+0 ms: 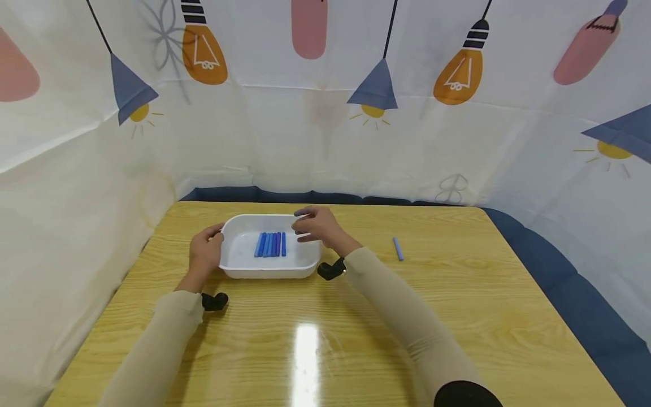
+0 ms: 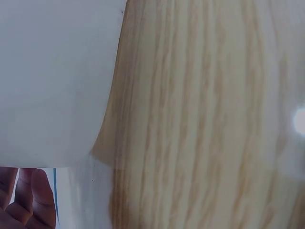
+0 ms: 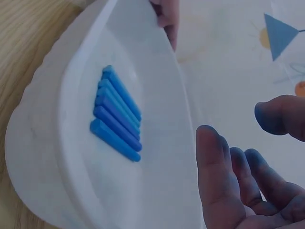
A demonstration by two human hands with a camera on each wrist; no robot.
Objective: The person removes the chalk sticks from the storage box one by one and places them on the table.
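Observation:
A white plastic tray point(image 1: 241, 273) stands near the far side of the table. Inside it, several blue and violet-blue chalk-like sticks point(image 3: 114, 112) lie side by side in a row, one set slightly apart from the others. My left hand point(image 1: 205, 251) grips the tray's left wall at the rim; its fingers point(image 2: 42, 193) show at the lower left in the left wrist view. Over the tray's right end hovers my right hand point(image 1: 317, 226), fingers spread and holding nothing. Blue smudges colour its fingertips point(image 3: 252, 156). One more blue stick point(image 1: 398, 249) lies on the table, right of the tray.
The wood-grain table point(image 1: 356, 339) runs back to a white curtain point(image 1: 305, 141) printed with lamps and bulbs. Dark blue fabric point(image 1: 559, 271) lies beyond its right and far edges. Both wrists wear a small black camera mount point(image 1: 215, 302).

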